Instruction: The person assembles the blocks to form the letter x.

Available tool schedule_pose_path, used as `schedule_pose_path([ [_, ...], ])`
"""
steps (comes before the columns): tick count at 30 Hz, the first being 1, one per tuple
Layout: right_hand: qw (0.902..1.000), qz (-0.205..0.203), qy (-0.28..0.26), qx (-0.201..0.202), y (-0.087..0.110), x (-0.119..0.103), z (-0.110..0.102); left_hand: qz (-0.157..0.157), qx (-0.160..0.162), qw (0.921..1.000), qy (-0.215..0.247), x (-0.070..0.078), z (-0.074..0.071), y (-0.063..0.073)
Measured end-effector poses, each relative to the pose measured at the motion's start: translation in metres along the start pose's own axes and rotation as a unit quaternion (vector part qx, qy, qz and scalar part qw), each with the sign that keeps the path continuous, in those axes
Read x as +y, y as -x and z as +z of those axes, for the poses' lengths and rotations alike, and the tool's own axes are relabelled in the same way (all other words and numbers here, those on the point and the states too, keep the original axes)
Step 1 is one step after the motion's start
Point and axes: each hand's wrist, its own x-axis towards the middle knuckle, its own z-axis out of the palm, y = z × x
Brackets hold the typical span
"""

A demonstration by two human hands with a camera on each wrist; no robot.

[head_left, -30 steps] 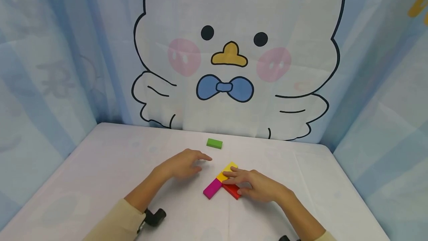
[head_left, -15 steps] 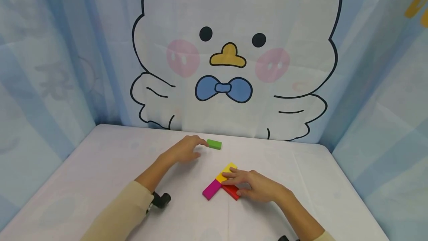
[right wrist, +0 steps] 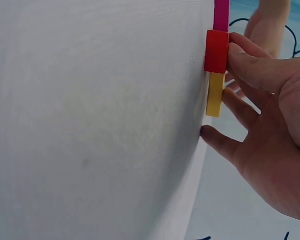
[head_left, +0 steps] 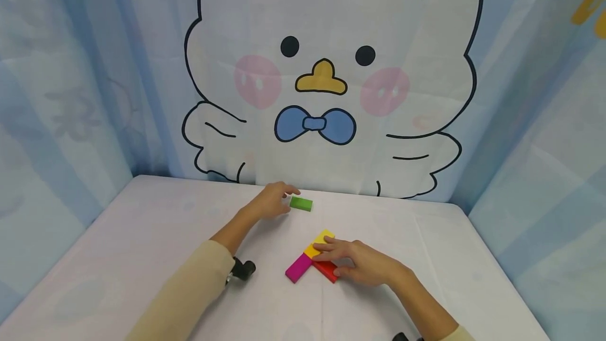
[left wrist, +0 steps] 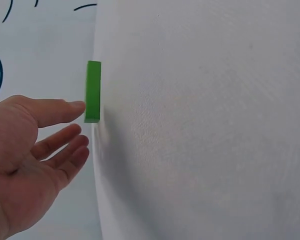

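A green block lies near the table's back edge. My left hand is at its left end, with thumb and forefinger spread about it. In the left wrist view the thumb appears close against the green block; whether it touches cannot be told. Nearer to me, a yellow block, a magenta block and a red block lie joined in a branching shape. Over the yellow and red ones rests my right hand, fingertips on them and fingers loosely extended, as the right wrist view of the red block confirms.
A pale cloth covers the table. Behind it hangs a curtain with a cartoon bird, and more curtain stands at both sides. A black wrist camera sits on the left forearm.
My left hand has moved away from me and slightly right, from the middle of the table to the green block. The right hand and the joined blocks have stayed in place.
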Motion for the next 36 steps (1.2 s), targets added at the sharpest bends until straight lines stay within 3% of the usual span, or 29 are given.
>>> schedule_pose_path([
  [12,0.9999,0.011,0.001,0.001,0.0,-0.001,0.002,0.027,0.005,0.9994,0.023,-0.003,0.011,-0.015],
  [18,0.9999,0.013,0.002,-0.001,-0.001,-0.004,0.001,0.02,0.009,0.9996,0.018,-0.003,0.014,-0.02],
  [36,0.9998,0.02,-0.006,0.003,0.0,-0.006,0.0,0.036,0.018,0.9991,0.012,0.001,0.019,-0.025],
])
